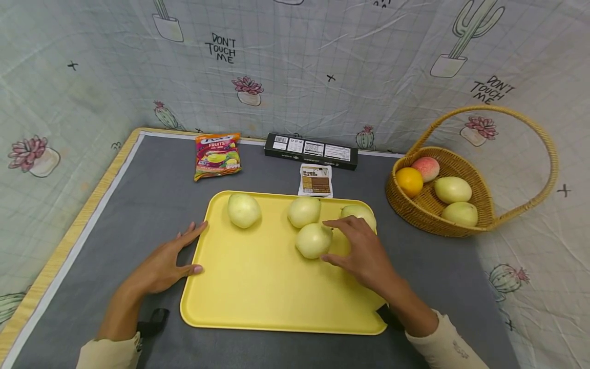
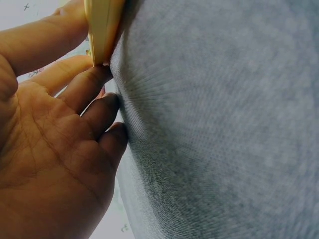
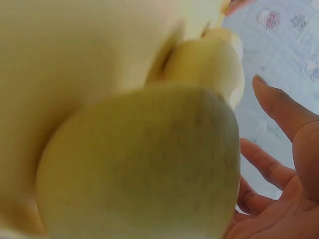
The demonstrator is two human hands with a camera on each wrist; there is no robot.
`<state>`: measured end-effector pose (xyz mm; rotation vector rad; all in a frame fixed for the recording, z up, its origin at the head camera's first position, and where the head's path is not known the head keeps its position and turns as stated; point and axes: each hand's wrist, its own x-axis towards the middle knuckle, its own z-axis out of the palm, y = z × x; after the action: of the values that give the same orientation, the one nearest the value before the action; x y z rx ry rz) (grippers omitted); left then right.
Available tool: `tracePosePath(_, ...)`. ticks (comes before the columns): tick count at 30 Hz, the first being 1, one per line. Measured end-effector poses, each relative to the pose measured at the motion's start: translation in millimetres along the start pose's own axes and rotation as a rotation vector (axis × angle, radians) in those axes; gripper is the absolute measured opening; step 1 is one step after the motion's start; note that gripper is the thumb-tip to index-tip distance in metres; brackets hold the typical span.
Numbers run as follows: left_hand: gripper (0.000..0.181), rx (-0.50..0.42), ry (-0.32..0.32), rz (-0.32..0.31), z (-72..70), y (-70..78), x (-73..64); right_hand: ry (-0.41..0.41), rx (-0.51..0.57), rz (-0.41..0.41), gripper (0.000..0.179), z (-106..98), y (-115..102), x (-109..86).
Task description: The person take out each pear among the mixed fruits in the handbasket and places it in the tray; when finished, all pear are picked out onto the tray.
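Note:
A yellow tray (image 1: 258, 287) carries several pale green pears, one at its upper left and the others toward the upper right. My left hand (image 1: 161, 264) touches the tray's left edge with straight thumb and fingers; in the left wrist view the lower fingertips (image 2: 119, 132) meet the grey cloth. Over the tray's right side, my right hand (image 1: 364, 253) spreads thumb and forefinger beside the front pear (image 1: 313, 241). Whether they touch it cannot be told. Partly behind that hand lies another pear (image 1: 359, 212). In the right wrist view a near pear (image 3: 144, 164) looms large and blurred.
Right of the tray stands a wicker basket (image 1: 415, 215) with a tall handle, holding an orange (image 1: 409, 181), a peach (image 1: 426, 168) and two pears (image 1: 453, 190). Behind the tray lie a candy bag (image 1: 216, 156), a black box (image 1: 311, 151) and a small packet (image 1: 315, 180).

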<state>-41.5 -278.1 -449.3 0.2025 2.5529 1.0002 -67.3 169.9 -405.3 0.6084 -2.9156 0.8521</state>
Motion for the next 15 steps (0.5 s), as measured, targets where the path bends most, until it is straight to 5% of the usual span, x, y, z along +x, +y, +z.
tracePosePath(15, 0.108, -0.013, -0.001, 0.001, -0.1, -1.0, 0.1, 0.178, 0.066, 0.071, 0.067, -42.8, 35.0, 2.3)
